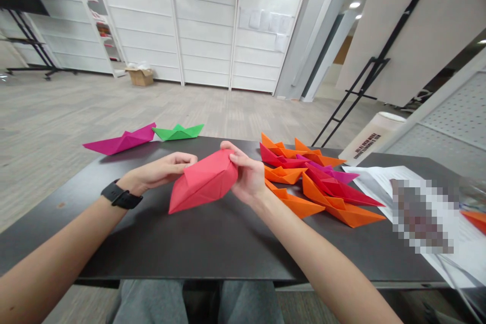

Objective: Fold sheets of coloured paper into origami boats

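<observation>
A red paper boat (203,182), tilted with its folded underside toward me, is held up above the dark table between both hands. My right hand (246,169) grips its right end, thumb on the near face and fingers behind. At the boat's upper left edge, my left hand (170,167) has its fingers curled and closed on the paper; the fingertips are partly hidden behind it. A black watch band circles the left wrist. Just right of my right hand sit several folded boats, among them an orange boat (341,210) and a dark red boat (337,190).
A magenta boat (123,140) and a green boat (179,133) stand at the table's far left edge. White papers (374,177) lie on the right side of the dark table (182,253). A white cylinder (370,136) stands beyond the far right edge.
</observation>
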Demonstrator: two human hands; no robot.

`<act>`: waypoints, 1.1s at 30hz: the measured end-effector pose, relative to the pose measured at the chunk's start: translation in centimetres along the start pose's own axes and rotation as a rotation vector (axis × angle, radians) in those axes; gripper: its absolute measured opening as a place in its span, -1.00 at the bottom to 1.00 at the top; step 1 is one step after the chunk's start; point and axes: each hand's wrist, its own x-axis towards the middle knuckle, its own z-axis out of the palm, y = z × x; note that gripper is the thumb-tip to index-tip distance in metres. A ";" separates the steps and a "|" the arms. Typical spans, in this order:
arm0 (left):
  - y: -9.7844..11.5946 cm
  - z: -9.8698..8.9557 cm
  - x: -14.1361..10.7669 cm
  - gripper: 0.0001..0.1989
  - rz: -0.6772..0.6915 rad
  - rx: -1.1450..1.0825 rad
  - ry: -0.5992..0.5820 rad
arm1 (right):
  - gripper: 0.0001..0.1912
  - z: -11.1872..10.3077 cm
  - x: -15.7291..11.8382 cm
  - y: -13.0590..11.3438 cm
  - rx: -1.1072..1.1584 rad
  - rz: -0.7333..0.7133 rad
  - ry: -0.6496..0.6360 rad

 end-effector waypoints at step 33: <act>2.6 -0.4 -1.1 -0.80 0.027 0.177 0.042 | -0.87 -2.4 0.8 -4.2 -1.459 -0.581 -0.158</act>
